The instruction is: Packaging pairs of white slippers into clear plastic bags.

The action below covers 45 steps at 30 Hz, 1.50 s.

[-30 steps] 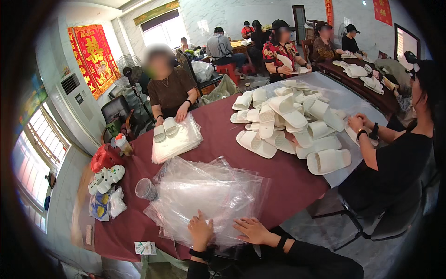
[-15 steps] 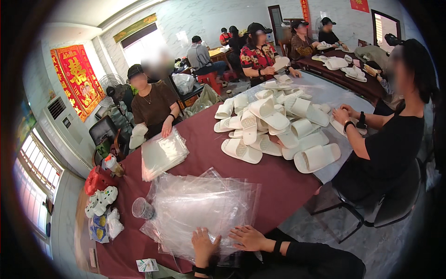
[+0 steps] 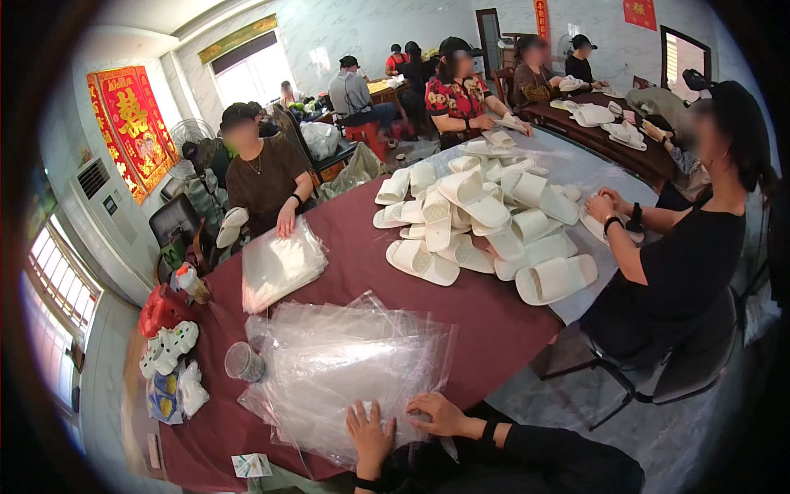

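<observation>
A fanned stack of clear plastic bags [image 3: 337, 362] lies on the dark red tablecloth in front of me. My left hand [image 3: 372, 435] rests flat on its near edge, fingers spread and pressing nothing but the film. Just to the right, my right hand [image 3: 439, 414] has its fingers bent, with thumb and fingertips closed on the near right edge of a plastic bag. How many layers are in that pinch cannot be seen. A small clear tub [image 3: 244, 362] stands against the stack's left side.
White slippers [image 3: 469, 206] are heaped at the table's far right. Another bag stack [image 3: 284, 267] lies under the hand of a person opposite. Along the left edge are a red bag [image 3: 164, 310], a bottle [image 3: 192, 284] and white clogs [image 3: 170, 347]. A co-worker sits at right [image 3: 691, 255].
My right hand's fingers have gone from stretched out to bent at the bag edge. My left hand remains spread on the stack, slightly farther right in view. The whole view has shifted a little.
</observation>
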Motion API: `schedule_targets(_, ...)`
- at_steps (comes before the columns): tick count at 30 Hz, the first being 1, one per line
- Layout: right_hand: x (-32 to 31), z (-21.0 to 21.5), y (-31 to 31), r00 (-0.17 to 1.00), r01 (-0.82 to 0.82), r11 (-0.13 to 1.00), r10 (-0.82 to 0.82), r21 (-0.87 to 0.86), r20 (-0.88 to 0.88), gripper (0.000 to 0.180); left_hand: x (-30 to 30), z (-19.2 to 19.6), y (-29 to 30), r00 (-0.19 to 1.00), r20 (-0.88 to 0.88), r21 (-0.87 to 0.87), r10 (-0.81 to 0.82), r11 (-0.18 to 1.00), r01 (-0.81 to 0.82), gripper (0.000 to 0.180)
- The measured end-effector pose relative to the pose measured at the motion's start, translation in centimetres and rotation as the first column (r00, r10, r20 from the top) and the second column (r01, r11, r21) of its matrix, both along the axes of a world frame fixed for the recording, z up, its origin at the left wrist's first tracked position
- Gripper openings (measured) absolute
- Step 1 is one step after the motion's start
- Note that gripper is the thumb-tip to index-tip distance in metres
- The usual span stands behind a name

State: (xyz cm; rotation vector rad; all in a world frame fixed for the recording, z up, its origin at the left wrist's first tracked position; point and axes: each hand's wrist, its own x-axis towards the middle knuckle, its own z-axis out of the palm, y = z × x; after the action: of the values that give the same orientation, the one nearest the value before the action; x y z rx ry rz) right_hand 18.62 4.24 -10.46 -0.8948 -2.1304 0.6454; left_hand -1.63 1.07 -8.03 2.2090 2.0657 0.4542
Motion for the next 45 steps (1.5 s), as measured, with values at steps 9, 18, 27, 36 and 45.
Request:
schedule_targets(9,-0.9,1.4,0.3,0.998,0.061,0.998,-0.061,0.014,0.033,0.047,1.3,0.2,-0.9,0.999,-0.049,0.118,-0.002,0.993,0.007,0.059)
schedule_targets(18,0.8,2.5,0.8,0.999,-0.045,0.978,0.043,-0.205,-0.014,0.034,1.2,0.5,-0.9,0.999,-0.037,0.072,0.004,0.997,-0.001,0.059)
schedule_targets(27,14.4,6.8,6.2,0.643,0.76,0.649,-0.748,0.023,-0.162,0.038,1.6,0.7,-1.1,0.999,-0.046,0.067,0.018,0.998,-0.015,0.06)
schedule_targets(36,29.2,2.9,14.5,0.094,0.986,0.08,-0.992,0.147,-0.089,0.06,1.6,0.6,-0.8,0.999,-0.036,0.057,0.03,0.998,-0.028,0.062)
schedule_targets(45,24.3,3.5,12.0,0.451,0.564,0.592,-0.805,-0.576,-0.385,0.035,1.6,0.7,-0.9,0.998,-0.052,0.063,0.026,0.998,-0.022,0.06)
